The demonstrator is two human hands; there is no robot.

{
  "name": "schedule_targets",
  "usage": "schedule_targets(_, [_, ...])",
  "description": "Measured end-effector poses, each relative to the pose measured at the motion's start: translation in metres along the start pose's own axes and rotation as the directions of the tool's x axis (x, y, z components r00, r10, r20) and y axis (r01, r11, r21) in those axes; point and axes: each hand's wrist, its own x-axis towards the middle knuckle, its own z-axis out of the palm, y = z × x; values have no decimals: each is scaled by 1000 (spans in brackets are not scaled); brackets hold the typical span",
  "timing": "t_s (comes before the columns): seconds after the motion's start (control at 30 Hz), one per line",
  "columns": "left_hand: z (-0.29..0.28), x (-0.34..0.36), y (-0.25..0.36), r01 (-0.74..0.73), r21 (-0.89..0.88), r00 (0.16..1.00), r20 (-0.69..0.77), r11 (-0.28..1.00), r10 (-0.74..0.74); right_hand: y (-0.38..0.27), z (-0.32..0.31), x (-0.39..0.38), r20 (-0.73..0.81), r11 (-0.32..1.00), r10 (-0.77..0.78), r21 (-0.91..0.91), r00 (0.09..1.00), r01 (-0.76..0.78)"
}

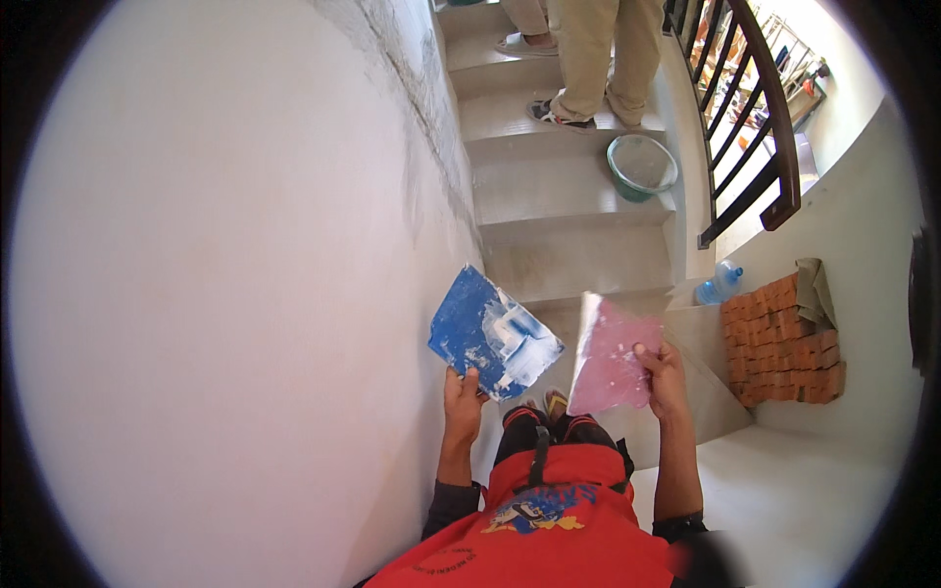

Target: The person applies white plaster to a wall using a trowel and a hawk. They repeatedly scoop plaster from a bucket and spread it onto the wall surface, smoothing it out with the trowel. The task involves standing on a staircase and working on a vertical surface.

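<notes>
Blue board (469, 318) at centre, pinched by left hand (463, 404); pink board (610, 363) just right, pinched by right hand (668, 382); red apron (613, 534), lower centre, bears lettering (578, 495).

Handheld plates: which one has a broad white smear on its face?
The blue plate in the left hand; the pink plate shows only specks and a white edge.

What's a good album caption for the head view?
On a staircase, the left hand holds a white-smeared blue board and the right hand a pink board, a green basin ahead.
</notes>
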Motion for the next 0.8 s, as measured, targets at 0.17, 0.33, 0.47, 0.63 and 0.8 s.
schedule_targets(0.17, [7, -4, 2, 37, -31, 999, 5, 999, -37, 8, -35, -6, -153, 912, -3, 405, 988, 65])
schedule_targets(0.33, [-2, -11, 16, 21, 40, 999, -27, 999, -19, 47, -23, -9, -136, 744, 24, 664, 990, 73])
schedule_targets(0.47, [-11, -7, 14, 43, 76, 999, -2, 996, -43, 64, -17, -10, -94, 671, 116, 742, 989, -8])
schedule_targets(0.63, [-7, -2, 2, 139, 17, 990, 4, 990, -139, 53, -30, -6, -154, 715, 55, 696, 987, 69])
schedule_targets(0.8, [-4, -1, 3, 135, 15, 991, -12, 991, -135, 39, -34, -2, -127, 712, 21, 698, 992, 74])
